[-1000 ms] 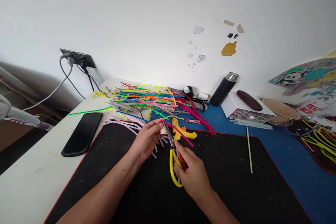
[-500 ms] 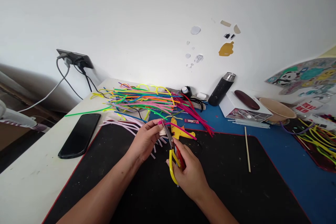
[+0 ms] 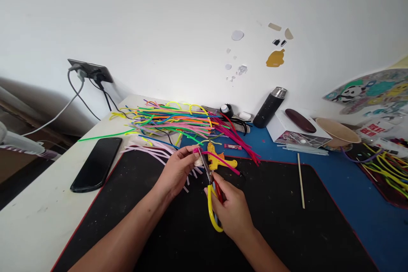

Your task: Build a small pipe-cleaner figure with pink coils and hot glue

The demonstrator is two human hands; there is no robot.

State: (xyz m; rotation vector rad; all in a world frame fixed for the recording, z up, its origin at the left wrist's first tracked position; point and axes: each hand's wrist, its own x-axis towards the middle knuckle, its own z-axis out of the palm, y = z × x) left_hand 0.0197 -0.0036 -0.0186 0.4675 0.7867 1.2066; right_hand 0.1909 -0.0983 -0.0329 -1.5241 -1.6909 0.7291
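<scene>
My left hand (image 3: 179, 165) is closed in a pinch on a magenta pipe cleaner (image 3: 223, 160); its free end arches out to the right. A small whitish piece (image 3: 199, 161), its kind unclear, sits beside these fingertips. My right hand (image 3: 234, 208) grips scissors (image 3: 210, 187) with yellow and red on the handles. Their blades point up and left, meeting the pipe cleaner close to my left fingertips. Whether the blades are fully closed is hard to make out. Behind the pipe cleaner lies a yellow glue gun (image 3: 214, 157).
Many coloured pipe cleaners (image 3: 178, 121) lie heaped at the back of a black mat (image 3: 270, 221). A phone (image 3: 97, 163) rests at left, a thin stick (image 3: 300, 180) at right. Beyond stand a black flask (image 3: 270, 108), a white box (image 3: 298, 129) and a tan bowl (image 3: 338, 131).
The scissor handles and my right hand have shifted slightly right and down. The pipe cleaner's free end has moved a little to the right and lower. My left hand stays almost in place.
</scene>
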